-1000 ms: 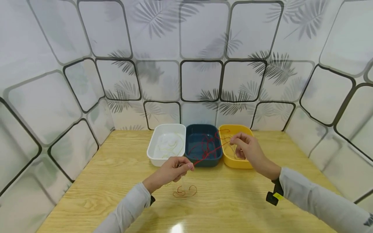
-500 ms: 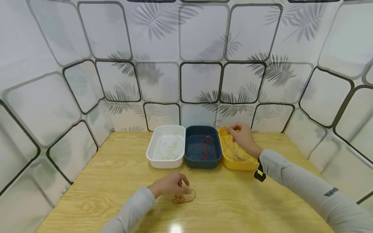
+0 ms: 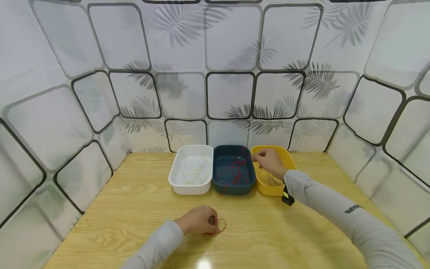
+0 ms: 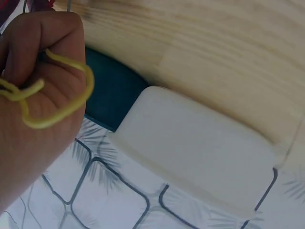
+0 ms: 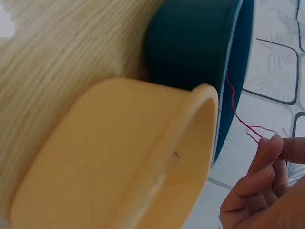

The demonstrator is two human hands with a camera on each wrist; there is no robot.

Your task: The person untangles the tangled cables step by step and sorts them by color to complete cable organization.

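Note:
My left hand (image 3: 201, 220) is low over the table with curled fingers. In the left wrist view it holds a yellow string (image 4: 88, 78) that loops out of the palm. Beside its fingertips an orange-red string (image 3: 225, 225) lies on the wood, partly hidden by the hand. My right hand (image 3: 270, 161) is above the left side of the yellow bin (image 3: 272, 191). Its thumb and forefinger pinch a red string (image 5: 233, 98), which trails into the dark blue bin (image 3: 233, 190). Several red strings lie tangled in that bin.
A white bin (image 3: 189, 190) with pale yellow strings stands left of the blue one. The three bins sit side by side near the back of the wooden table (image 3: 134, 186). Patterned cloth (image 3: 231, 93) walls in the back and sides.
My left hand has dropped from the stretched red string to the table. My right hand has moved left and slightly down, bringing its red string over the blue bin.

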